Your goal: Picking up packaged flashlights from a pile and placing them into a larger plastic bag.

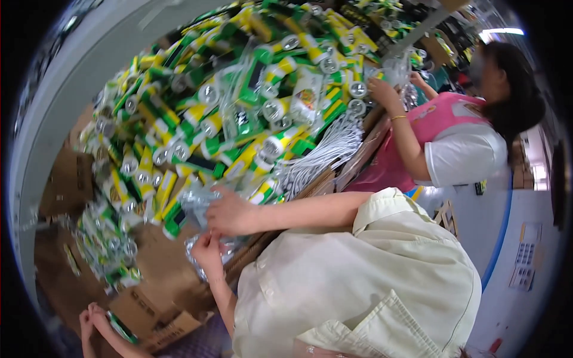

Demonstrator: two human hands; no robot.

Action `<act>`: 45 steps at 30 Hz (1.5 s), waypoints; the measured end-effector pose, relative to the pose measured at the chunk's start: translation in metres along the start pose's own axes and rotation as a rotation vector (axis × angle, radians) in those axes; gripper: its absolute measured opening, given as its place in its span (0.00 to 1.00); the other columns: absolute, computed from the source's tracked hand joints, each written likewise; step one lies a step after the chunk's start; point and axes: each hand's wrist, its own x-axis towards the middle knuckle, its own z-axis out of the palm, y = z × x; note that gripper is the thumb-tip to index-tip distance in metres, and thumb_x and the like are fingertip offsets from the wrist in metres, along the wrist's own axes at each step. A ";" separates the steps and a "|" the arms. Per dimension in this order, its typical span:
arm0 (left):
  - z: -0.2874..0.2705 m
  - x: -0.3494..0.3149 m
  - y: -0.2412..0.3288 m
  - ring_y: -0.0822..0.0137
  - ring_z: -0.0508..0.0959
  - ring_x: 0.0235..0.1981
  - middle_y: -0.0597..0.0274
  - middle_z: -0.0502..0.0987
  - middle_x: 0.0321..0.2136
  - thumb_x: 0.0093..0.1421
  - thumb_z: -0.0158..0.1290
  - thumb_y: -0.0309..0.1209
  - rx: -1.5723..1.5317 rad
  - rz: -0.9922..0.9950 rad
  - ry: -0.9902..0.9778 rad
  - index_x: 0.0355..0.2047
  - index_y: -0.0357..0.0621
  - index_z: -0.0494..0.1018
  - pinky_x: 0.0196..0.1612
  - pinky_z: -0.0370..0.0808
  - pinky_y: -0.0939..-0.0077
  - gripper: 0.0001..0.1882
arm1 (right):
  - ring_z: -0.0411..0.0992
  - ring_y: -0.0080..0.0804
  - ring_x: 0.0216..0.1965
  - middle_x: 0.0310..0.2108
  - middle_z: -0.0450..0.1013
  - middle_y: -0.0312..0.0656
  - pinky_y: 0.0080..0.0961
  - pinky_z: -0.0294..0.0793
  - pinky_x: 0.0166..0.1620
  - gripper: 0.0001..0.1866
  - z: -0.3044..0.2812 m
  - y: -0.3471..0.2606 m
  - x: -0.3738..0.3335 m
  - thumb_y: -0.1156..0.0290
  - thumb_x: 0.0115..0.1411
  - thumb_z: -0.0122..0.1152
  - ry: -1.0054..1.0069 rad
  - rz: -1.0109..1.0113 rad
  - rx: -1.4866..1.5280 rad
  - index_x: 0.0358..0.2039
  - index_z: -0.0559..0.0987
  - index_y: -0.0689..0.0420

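Low at the left, my left hand (86, 324) and my right hand (98, 314) meet with fingers closed together. Whatever they pinch is too small or hidden to make out. Close beside my right forearm lies a green and dark oblong item (122, 327), at a cardboard box (140, 307); I cannot tell whether my arm touches it. Above my hands, a smaller heap of green, white and yellow flashlights (110, 244), some in clear plastic, rests on brown cardboard.
A large pile of flashlights (239, 113) with clear lenses fills the table. White cords (328, 149) lie along its near edge. A person in a cream shirt (352, 262) handles clear plastic bags (200, 200) beside me. Another, in a pink apron (430, 122), works farther along.
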 end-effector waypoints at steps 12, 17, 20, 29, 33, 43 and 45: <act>-0.105 -0.006 0.047 0.78 0.67 0.16 0.65 0.71 0.16 0.56 0.53 0.25 -0.189 0.224 0.228 0.21 0.40 0.69 0.20 0.62 0.86 0.08 | 0.70 0.26 0.35 0.27 0.70 0.28 0.51 0.52 0.58 0.05 -0.051 0.071 -0.006 0.63 0.50 0.59 0.152 0.067 0.032 0.27 0.75 0.46; -0.208 0.033 0.048 0.81 0.64 0.21 0.71 0.66 0.19 0.59 0.50 0.27 -0.379 0.406 0.371 0.23 0.43 0.67 0.22 0.57 0.88 0.08 | 0.72 0.33 0.32 0.28 0.72 0.31 0.44 0.60 0.53 0.08 -0.053 0.061 0.016 0.60 0.49 0.62 0.213 0.355 0.204 0.27 0.75 0.48; -0.277 0.058 0.047 0.81 0.65 0.19 0.71 0.67 0.19 0.61 0.50 0.29 -0.454 0.354 0.660 0.25 0.42 0.68 0.22 0.62 0.91 0.08 | 0.72 0.35 0.32 0.28 0.72 0.32 0.38 0.65 0.47 0.10 -0.037 0.062 -0.001 0.60 0.47 0.64 0.158 0.332 0.260 0.28 0.76 0.49; -0.546 0.149 -0.098 0.65 0.72 0.16 0.63 0.73 0.19 0.60 0.53 0.35 -0.663 0.225 0.997 0.29 0.41 0.71 0.19 0.71 0.77 0.10 | 0.70 0.30 0.34 0.27 0.70 0.32 0.31 0.65 0.38 0.12 0.004 0.030 -0.014 0.60 0.43 0.65 -0.060 0.211 -0.112 0.25 0.75 0.50; -0.459 0.192 -0.072 0.60 0.75 0.27 0.60 0.75 0.28 0.56 0.56 0.31 0.279 0.335 1.049 0.35 0.40 0.73 0.31 0.73 0.68 0.10 | 0.70 0.30 0.33 0.27 0.69 0.33 0.31 0.64 0.39 0.11 0.017 0.034 -0.024 0.62 0.43 0.65 -0.012 0.297 -0.097 0.24 0.74 0.50; -0.024 0.074 0.018 0.55 0.71 0.44 0.58 0.73 0.39 0.43 0.56 0.21 0.690 0.931 -0.171 0.37 0.43 0.73 0.46 0.69 0.65 0.17 | 0.71 0.30 0.32 0.27 0.71 0.33 0.31 0.65 0.41 0.07 0.019 0.026 -0.018 0.68 0.44 0.63 0.247 0.329 -0.035 0.24 0.74 0.50; -0.004 0.070 0.014 0.56 0.71 0.43 0.58 0.72 0.37 0.43 0.56 0.21 0.729 0.911 -0.205 0.35 0.43 0.73 0.45 0.69 0.66 0.16 | 0.72 0.34 0.34 0.27 0.72 0.37 0.36 0.64 0.44 0.06 0.024 0.027 -0.016 0.69 0.45 0.62 0.163 0.337 0.011 0.25 0.74 0.52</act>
